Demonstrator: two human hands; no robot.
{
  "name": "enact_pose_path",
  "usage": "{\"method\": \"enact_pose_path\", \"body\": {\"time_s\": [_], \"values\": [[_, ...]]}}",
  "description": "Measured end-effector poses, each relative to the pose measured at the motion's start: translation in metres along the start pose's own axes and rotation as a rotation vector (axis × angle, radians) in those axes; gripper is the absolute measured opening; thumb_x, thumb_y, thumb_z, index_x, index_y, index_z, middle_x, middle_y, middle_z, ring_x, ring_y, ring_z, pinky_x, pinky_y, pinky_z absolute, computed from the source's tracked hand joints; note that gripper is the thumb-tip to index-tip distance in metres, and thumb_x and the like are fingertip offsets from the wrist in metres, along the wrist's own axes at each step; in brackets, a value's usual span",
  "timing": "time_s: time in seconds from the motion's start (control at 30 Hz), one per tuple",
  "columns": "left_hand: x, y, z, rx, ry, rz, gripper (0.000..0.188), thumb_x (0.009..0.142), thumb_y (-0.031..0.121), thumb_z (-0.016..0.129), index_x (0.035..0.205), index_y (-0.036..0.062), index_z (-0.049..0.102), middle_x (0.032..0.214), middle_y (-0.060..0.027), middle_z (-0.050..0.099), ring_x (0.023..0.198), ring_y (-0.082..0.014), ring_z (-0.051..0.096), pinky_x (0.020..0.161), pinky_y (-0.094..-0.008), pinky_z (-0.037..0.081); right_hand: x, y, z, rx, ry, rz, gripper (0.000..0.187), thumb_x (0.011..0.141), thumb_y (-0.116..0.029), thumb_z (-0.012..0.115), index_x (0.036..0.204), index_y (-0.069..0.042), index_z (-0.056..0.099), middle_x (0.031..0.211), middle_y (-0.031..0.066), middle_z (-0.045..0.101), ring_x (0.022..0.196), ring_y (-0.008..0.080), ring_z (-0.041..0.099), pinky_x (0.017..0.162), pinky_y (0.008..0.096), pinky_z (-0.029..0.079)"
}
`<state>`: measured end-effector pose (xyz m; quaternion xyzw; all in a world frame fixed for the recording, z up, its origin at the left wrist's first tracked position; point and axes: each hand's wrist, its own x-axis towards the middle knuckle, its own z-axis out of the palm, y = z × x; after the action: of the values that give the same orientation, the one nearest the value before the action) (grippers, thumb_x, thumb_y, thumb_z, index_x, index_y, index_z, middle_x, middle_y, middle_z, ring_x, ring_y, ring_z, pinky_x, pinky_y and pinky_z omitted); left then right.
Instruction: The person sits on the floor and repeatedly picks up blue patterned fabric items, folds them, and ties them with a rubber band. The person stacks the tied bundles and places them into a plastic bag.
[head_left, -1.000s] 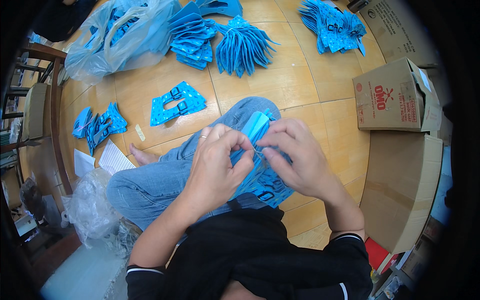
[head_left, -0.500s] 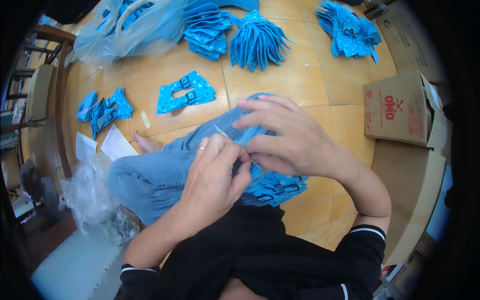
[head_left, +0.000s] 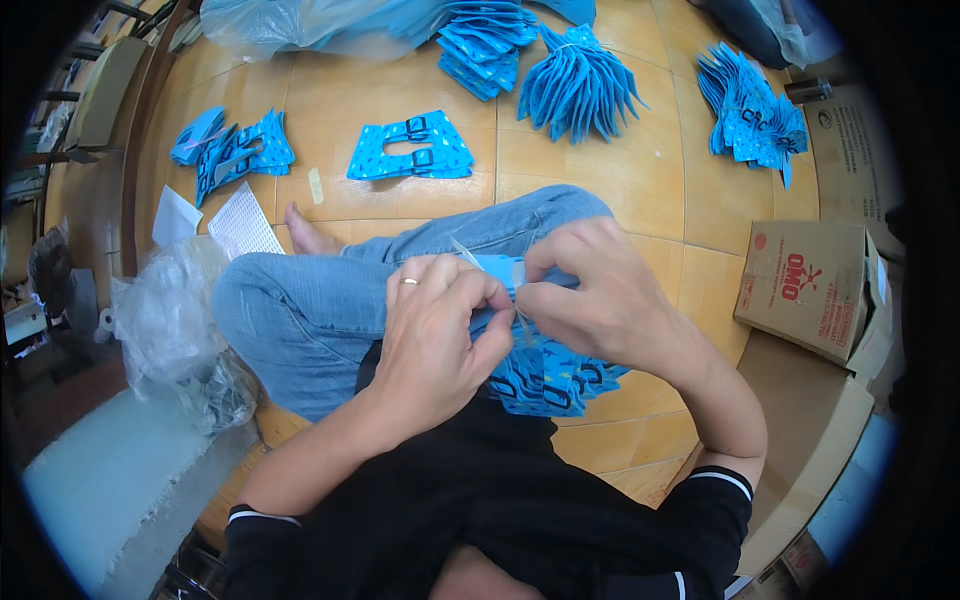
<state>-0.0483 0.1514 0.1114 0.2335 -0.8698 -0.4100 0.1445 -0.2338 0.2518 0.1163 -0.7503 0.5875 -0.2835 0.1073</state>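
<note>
A bundle of blue patterned flat pieces (head_left: 545,378) with black rectangular outlines rests on my lap, partly covered by my hands. A thin whitish strip of string (head_left: 525,328) goes across its narrow middle; one pale end sticks out past my left fingers. My left hand (head_left: 440,325), with a ring on one finger, pinches the string between thumb and fingertips. Close beside it, my right hand (head_left: 600,290) has its fingers curled in at the same spot, also pinching the string. Whether a knot lies between the fingertips is hidden.
Ahead on the tiled floor lie a flat blue stack (head_left: 410,147), fanned blue bundles (head_left: 578,85) and another bundle (head_left: 752,115). More blue pieces (head_left: 232,148) lie left, near crumpled clear plastic (head_left: 170,315). Cardboard boxes (head_left: 800,285) stand on the right.
My right hand's spread fingers have curled in and closed at the string. My left hand keeps its pinch. The whole view has shifted, so the floor items appear higher and further right.
</note>
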Motion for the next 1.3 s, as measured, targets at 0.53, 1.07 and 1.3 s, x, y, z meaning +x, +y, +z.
{"method": "enact_pose_path", "body": {"time_s": [0.53, 1.07, 1.3], "values": [[0.009, -0.018, -0.018, -0.153, -0.087, -0.073, 0.015, 0.081, 0.012, 0.071, 0.093, 0.006, 0.065, 0.099, -0.0114, 0.057, 0.097, -0.0302, 0.052, 0.082, -0.0384, 0.045, -0.015, 0.011, 0.011, 0.08, 0.121, 0.056, 0.021, 0.069, -0.008, 0.076, 0.087, -0.011, 0.065, 0.099, 0.0033, 0.06, 0.098, 0.025, 0.059, 0.083, 0.0394, 0.043], [0.012, -0.007, 0.015, 0.028, 0.093, 0.181, 0.019, 0.082, 0.017, 0.069, 0.099, 0.0096, 0.066, 0.088, -0.007, 0.064, 0.08, -0.0261, 0.064, 0.068, -0.0374, 0.049, -0.023, -0.076, 0.019, 0.28, 0.188, 0.854, 0.013, 0.087, -0.001, 0.068, 0.099, -0.001, 0.063, 0.093, 0.0045, 0.054, 0.077, 0.0135, 0.055, 0.063, 0.0258, 0.043], [-0.015, -0.002, -0.018, 0.03, 0.063, 0.259, 0.046, 0.083, 0.018, 0.063, 0.123, -0.0025, 0.056, 0.098, -0.0179, 0.058, 0.08, -0.0316, 0.062, 0.071, -0.0394, 0.051, -0.006, -0.076, 0.001, 0.95, 0.126, 1.012, 0.007, 0.093, -0.004, 0.06, 0.098, -0.004, 0.054, 0.096, 0.0012, 0.054, 0.086, 0.0079, 0.049, 0.077, 0.0235, 0.04]]}}
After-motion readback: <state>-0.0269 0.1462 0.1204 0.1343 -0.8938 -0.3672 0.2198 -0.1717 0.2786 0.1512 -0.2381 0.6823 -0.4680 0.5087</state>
